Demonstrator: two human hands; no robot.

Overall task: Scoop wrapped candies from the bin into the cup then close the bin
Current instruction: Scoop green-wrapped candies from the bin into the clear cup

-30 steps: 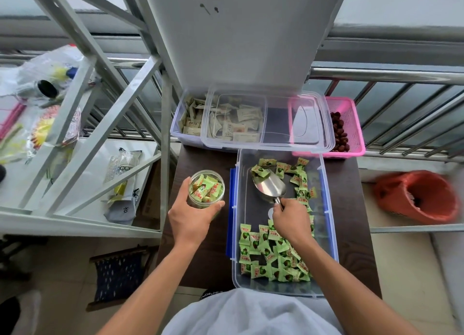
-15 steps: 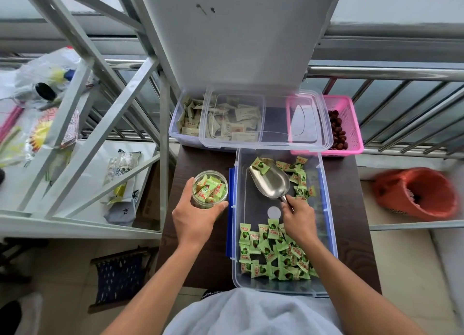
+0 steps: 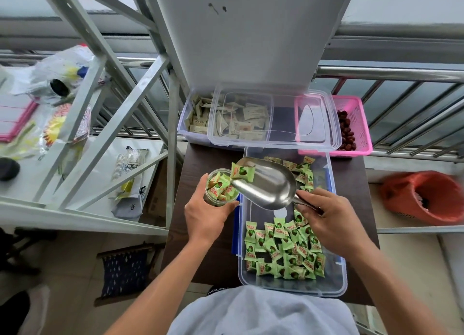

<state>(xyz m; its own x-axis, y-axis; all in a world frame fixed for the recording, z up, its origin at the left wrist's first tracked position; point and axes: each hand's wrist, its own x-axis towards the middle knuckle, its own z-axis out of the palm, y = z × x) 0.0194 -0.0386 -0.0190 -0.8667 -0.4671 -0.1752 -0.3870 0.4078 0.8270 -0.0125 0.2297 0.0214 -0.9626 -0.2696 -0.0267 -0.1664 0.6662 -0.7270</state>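
Observation:
A clear plastic bin [image 3: 336,282] on the dark table holds several green wrapped candies [image 3: 283,249]. My left hand [image 3: 208,214] grips a small clear cup [image 3: 219,187] full of candies, just left of the bin. My right hand [image 3: 326,216] holds the handle of a metal scoop [image 3: 266,184], whose mouth tilts over the cup rim. One green candy [image 3: 242,171] sits at the scoop's lip, right above the cup. The bin's clear lid [image 3: 276,133] lies behind the bin, across another box and a basket.
A second clear box of pale sachets [image 3: 198,118] and a pink basket of red dates [image 3: 351,126] stand at the back. A metal shelf frame [image 3: 100,133] rises to the left. An orange bucket [image 3: 424,196] sits right of the table. Railings run behind.
My right hand has lifted the scoop out of the bin and swung it left, over the cup, with one candy in it. The left hand raised the cup slightly toward the scoop.

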